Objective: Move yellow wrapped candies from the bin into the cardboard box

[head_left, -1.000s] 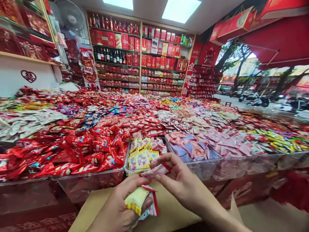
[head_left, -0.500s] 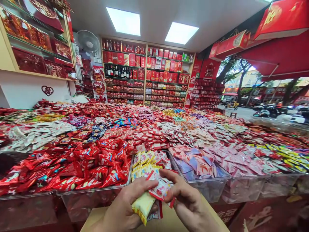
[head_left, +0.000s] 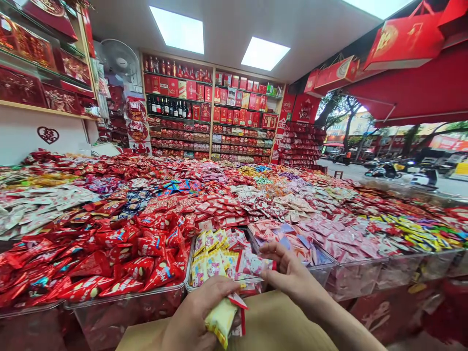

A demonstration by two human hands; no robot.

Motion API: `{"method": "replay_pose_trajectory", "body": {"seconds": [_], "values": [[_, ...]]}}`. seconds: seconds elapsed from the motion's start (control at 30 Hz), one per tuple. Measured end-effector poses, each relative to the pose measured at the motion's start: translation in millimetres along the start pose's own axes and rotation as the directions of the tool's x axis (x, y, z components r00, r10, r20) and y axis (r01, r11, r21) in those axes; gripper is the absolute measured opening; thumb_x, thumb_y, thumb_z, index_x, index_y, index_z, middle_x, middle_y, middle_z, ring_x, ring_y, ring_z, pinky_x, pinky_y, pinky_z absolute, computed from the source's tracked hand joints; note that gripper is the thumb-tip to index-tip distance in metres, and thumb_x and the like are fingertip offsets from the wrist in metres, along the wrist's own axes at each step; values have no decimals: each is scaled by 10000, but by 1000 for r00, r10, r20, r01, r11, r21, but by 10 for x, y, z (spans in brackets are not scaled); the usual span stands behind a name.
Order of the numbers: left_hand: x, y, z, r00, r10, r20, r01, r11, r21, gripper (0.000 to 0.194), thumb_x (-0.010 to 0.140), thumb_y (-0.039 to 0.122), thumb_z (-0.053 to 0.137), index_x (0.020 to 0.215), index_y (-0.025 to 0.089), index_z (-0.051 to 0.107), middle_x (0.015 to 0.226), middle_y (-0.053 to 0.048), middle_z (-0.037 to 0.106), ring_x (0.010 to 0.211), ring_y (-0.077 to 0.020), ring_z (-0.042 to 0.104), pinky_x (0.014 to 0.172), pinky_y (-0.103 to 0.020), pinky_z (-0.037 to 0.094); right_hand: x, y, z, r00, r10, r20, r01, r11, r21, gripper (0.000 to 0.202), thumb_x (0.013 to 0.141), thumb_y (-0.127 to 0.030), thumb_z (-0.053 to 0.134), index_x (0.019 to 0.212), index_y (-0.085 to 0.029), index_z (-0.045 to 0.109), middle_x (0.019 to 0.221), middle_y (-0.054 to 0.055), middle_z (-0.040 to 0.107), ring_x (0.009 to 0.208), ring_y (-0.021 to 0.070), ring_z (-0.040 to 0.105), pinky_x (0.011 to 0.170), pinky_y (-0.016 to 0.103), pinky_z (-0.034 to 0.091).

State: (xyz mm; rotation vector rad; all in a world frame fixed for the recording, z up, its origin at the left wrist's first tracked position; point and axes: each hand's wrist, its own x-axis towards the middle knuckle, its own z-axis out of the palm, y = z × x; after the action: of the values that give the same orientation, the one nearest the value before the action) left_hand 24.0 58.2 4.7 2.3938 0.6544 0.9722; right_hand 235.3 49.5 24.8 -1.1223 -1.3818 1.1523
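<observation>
My left hand (head_left: pixel 199 312) is closed round a yellow-ended candy packet (head_left: pixel 222 317) and at least one red-edged packet (head_left: pixel 239 312) beside it, above the brown cardboard. To the right, my right hand (head_left: pixel 288 268) reaches over the front bin. Its thumb and curled fingers lie around the end of a white-and-pink candy packet (head_left: pixel 251 263) with red edges; the exact contact is partly hidden. Below and behind that packet, the clear bin (head_left: pixel 189 273) holds yellow packets (head_left: pixel 214 263) and pink ones with cartoon prints.
Red triangular packets (head_left: pixel 124 256) fill the bin on the left. Pink and lilac packets (head_left: pixel 292 236) fill the one on the right. Brown cardboard (head_left: pixel 281 321) is at my front. Heaped sweets stretch back towards shelves (head_left: pixel 212 107) of bottles and boxes; a street lies at right.
My right hand has moved away from the left, up and right over the bin, with the white-and-pink packet now at its fingers. The left hand keeps its packets. The view has shifted slightly right.
</observation>
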Motion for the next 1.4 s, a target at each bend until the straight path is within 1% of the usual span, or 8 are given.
{"method": "replay_pose_trajectory", "body": {"seconds": [0.2, 0.47, 0.67, 0.9, 1.03, 1.17, 1.3, 1.4], "values": [[-96, -77, 58, 996, 66, -57, -66, 998, -11, 413, 729, 156, 575, 1114, 289, 508, 1053, -51, 633, 971, -182, 580, 845, -274, 458, 510, -116, -338, 980, -137, 146, 200, 691, -695, 374, 634, -53, 410, 941, -176, 585, 800, 8, 568, 655, 110, 464, 596, 237, 361], [-124, -103, 70, 998, -25, -53, 25, 1000, 7, 358, 725, 166, 576, 1067, 261, 530, 1008, -53, 642, 952, -179, 587, 836, -272, 461, 955, -150, -137, 880, 255, 400, 252, 464, -849, 477, 551, -67, 505, 1014, -179, 527, 841, 30, 578, 669, 136, 491, 504, 212, 329], [-109, -88, 55, 997, -58, -44, 57, 998, -25, 325, 715, 181, 586, 1034, 235, 552, 989, -55, 642, 933, -180, 584, 834, -282, 458, 941, 104, -37, 932, 33, 360, 332, 315, -889, 297, 608, -22, 453, 867, -136, 543, 879, 95, 596, 735, 167, 512, 552, 234, 319], [-102, -156, 15, 976, -214, -44, 215, 976, 25, 271, 742, 271, 563, 1013, 261, 574, 952, -35, 641, 883, -174, 592, 791, -258, 461, 812, 46, 52, 989, -59, 133, 145, 351, -925, 181, 750, -198, 468, 877, -127, 577, 894, 108, 642, 747, 180, 567, 555, 237, 324], [-103, -130, 8, 957, -287, -47, 284, 957, -61, 255, 730, 303, 578, 977, 246, 603, 932, -40, 639, 875, -182, 582, 812, -275, 440, 783, 99, 71, 982, 26, 186, 168, 327, -930, 178, 735, -215, 492, 804, -133, 634, 825, 103, 670, 696, 184, 584, 538, 243, 320], [-87, -71, -1, 848, -526, -57, 457, 783, -421, 277, 686, 345, 639, 934, 224, 626, 831, -22, 648, 723, -143, 588, 673, -235, 480, 784, 101, 82, 971, -69, 228, 237, 344, -908, 154, 717, -171, 502, 765, -132, 642, 803, 103, 666, 699, 181, 573, 559, 247, 327], [82, 74, -58, 676, -736, 34, 491, 415, -766, 338, 686, 401, 631, 947, 191, 587, 538, 43, 563, 374, -65, 442, 344, -181, 416, 694, -135, 112, 939, -173, 297, 335, 652, -680, 223, 813, -282, 437, 763, -143, 603, 725, 47, 617, 635, 129, 525, 550, 227, 343], [338, 179, -112, 644, -762, 60, 449, 313, -837, 301, 693, 359, 637, 916, 166, 580, 623, -7, 634, 446, -104, 545, 324, -177, 425, 618, -309, 146, 877, -182, 445, 356, 868, -346, 334, 832, -432, 397, 758, -155, 568, 649, -5, 533, 575, 96, 471, 511, 207, 341]]}}
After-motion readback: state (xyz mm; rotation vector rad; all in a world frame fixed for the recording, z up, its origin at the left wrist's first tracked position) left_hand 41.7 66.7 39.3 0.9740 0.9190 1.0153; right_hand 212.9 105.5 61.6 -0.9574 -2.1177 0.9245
